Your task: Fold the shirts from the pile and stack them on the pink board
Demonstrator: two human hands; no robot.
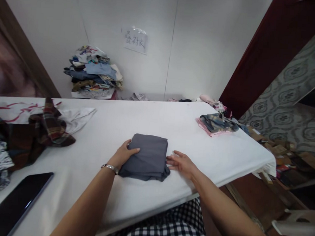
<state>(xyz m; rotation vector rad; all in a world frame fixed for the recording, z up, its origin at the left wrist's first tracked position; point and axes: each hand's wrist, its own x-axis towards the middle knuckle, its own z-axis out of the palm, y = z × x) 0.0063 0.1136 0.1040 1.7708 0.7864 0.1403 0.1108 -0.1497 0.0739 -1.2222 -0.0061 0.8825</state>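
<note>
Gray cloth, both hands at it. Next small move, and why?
I'd probably use the right hand to tuck in the near right corner of the gray cloth. That corner juts past the fairly straight right edge, the right hand is open beside that edge, and the left hand, thumb on top at the opposite side, could steady the cloth.

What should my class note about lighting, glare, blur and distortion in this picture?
Head view: folded gray garment dark against the brightly lit white tablecloth; head view: small glint along the phone; head view: pinkish area at left looks blurred; head view: brown post and dark red post lean outward, probably wide-angle distortion.
</note>
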